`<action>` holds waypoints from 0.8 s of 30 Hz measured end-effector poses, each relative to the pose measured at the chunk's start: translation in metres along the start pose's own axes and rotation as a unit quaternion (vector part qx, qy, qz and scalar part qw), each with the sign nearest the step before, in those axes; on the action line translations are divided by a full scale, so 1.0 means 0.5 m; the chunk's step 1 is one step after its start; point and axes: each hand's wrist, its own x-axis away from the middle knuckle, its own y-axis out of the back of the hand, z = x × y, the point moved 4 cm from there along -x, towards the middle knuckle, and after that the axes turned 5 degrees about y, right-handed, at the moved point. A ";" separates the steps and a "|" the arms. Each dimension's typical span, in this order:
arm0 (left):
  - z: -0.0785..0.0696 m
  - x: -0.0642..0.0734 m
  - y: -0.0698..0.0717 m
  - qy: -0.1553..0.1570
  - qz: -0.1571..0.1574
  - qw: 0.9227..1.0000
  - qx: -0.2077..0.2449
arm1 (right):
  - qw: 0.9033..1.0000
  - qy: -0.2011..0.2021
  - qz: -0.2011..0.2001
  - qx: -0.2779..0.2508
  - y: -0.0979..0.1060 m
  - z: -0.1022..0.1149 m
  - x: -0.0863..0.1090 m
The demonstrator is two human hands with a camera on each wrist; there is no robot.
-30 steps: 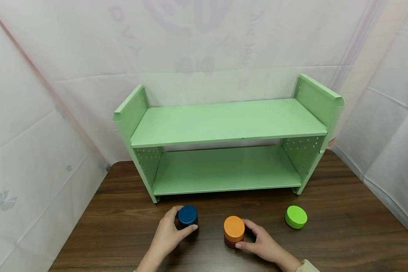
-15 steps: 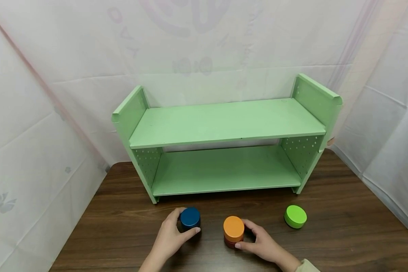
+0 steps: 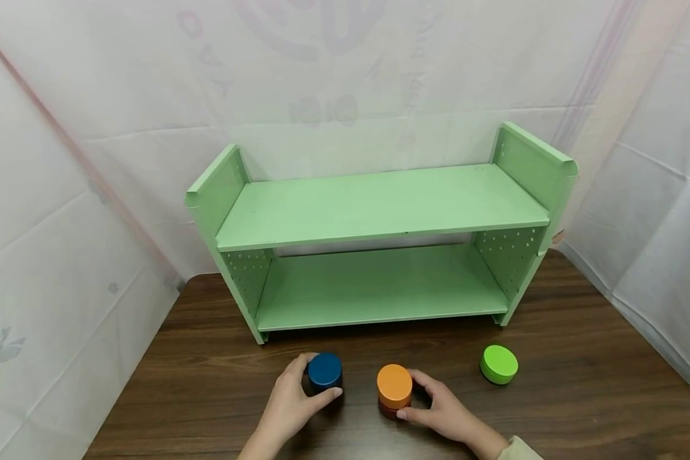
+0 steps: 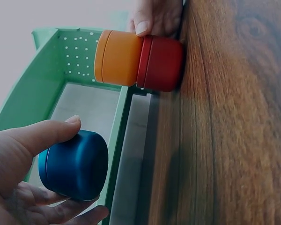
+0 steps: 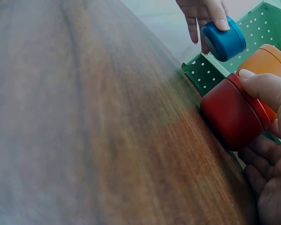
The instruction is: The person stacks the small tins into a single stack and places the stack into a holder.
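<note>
My left hand point(image 3: 293, 402) grips a small blue round tin point(image 3: 324, 368) between thumb and fingers. In the left wrist view the blue tin point(image 4: 75, 166) hangs clear of the wooden tabletop. To its right, an orange tin point(image 3: 394, 382) sits on top of a red tin point(image 4: 165, 63), which stands on the table. My right hand point(image 3: 445, 412) holds this stack from the right, its thumb where the two tins meet, as the right wrist view shows on the red tin point(image 5: 234, 112). Apart from both hands, a bright green tin point(image 3: 499, 364) lies further right.
Behind the tins stands a light green two-tier shelf point(image 3: 379, 204) with raised, perforated side panels. The dark wooden table point(image 3: 184, 383) carries everything. White printed cloth point(image 3: 126, 76) hangs at the back and along both sides.
My left hand has shifted a little right and nearer with the blue tin, toward the orange and red stack. The right hand stays at the stack. The head view has drifted slightly.
</note>
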 end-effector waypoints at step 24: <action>-0.016 0.011 -0.017 -0.016 0.033 0.999 0.006 | 1.000 0.011 -0.003 -0.004 0.000 0.002 -0.002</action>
